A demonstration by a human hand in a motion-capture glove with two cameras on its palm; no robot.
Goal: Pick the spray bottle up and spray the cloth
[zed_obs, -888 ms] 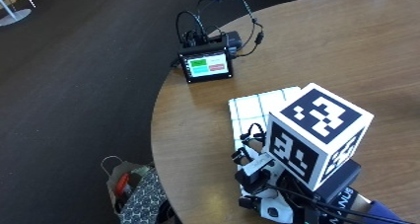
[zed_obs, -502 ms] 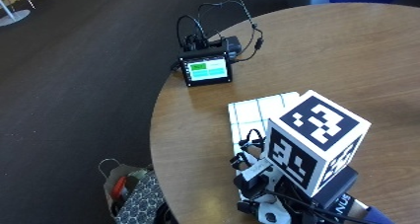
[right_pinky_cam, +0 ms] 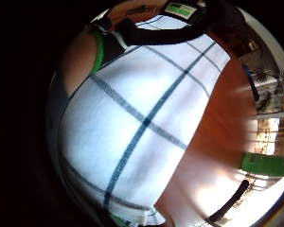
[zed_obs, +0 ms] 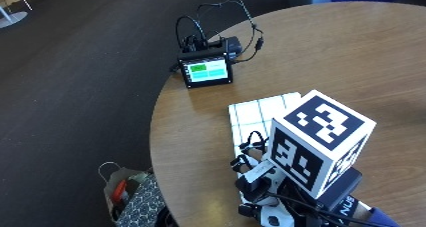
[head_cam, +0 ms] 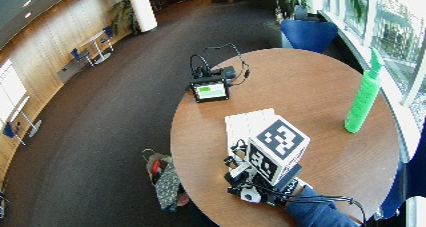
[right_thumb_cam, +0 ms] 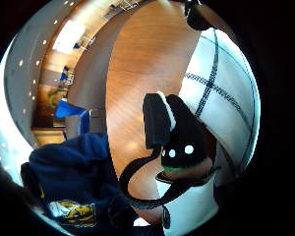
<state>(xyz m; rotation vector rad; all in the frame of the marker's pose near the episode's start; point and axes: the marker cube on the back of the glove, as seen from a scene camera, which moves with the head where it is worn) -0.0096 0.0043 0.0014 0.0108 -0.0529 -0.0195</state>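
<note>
hovering r. hand (zed_obs: 256, 162) over checked cloth (zed_obs: 256, 114), no legible labels

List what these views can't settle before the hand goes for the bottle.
- right hand: mostly under the marker cube in the outside view; finger posture unclear.
- cloth: near part hidden by hand and cube.
- spray bottle: wide outside view only; nozzle direction too small to read.
- small screen: text too small.
- bag on the floor: contents unreadable.

Place: office or campus lobby | round wooden table (head_cam: 319, 102); dark carpet (head_cam: 100, 137); wood-panelled wall (head_cam: 60, 42); tall windows (head_cam: 393, 32)
</note>
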